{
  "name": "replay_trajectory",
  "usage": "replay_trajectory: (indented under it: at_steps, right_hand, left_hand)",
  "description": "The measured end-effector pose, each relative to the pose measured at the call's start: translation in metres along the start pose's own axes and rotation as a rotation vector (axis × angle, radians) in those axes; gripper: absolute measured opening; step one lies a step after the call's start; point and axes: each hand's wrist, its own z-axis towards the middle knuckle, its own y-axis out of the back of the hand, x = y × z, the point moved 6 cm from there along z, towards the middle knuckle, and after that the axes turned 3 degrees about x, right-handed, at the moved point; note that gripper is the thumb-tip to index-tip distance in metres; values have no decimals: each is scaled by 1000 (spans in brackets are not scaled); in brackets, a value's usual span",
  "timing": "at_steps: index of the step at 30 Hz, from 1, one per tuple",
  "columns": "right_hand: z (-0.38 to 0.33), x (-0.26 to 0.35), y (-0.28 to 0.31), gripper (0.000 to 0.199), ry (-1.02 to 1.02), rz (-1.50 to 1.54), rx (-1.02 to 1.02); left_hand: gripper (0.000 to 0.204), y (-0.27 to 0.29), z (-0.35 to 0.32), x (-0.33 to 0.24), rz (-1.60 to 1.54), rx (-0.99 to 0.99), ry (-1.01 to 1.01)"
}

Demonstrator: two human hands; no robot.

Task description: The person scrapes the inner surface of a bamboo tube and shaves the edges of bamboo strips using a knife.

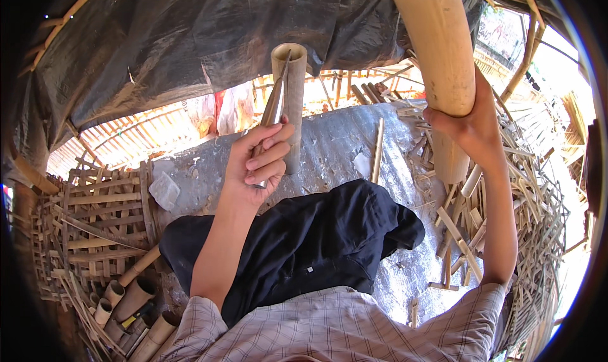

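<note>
Control likely needs the right hand gripping the bamboo pole steadily, left hand clasping the pointed tool.

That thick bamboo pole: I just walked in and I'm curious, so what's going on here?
A person's right hand grips the thick bamboo pole, while the left hand holds a pointed metal tool with its tip upward. Beyond the left hand stands a bamboo tube; split bamboo pieces lie heaped on the right.
</note>
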Motion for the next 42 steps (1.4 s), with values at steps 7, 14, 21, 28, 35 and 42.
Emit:
replay_trajectory:
  at_steps: [7,14,21,28,35,42]
  right_hand:
    - [-20,-13,-40,67,-44,-404,192]
    - [-10,19,-8,65,40,-373,3]
    - [25,67,35,49,345,-309,-192]
    - [9,2,-48,67,14,-518,343]
    - [11,-11,-47,66,73,-789,292]
    - [32,45,-9,63,257,-482,-105]
  left_hand:
    - [19,-3,1,8,144,-93,-3]
    - [13,18,17,5,236,-108,-36]
    - [12,19,7,-12,188,-95,-59]
    - [5,8,4,1,232,-152,-9]
    - [25,16,4,9,369,-208,32]
    - [8,18,-2,4,332,-221,-16]
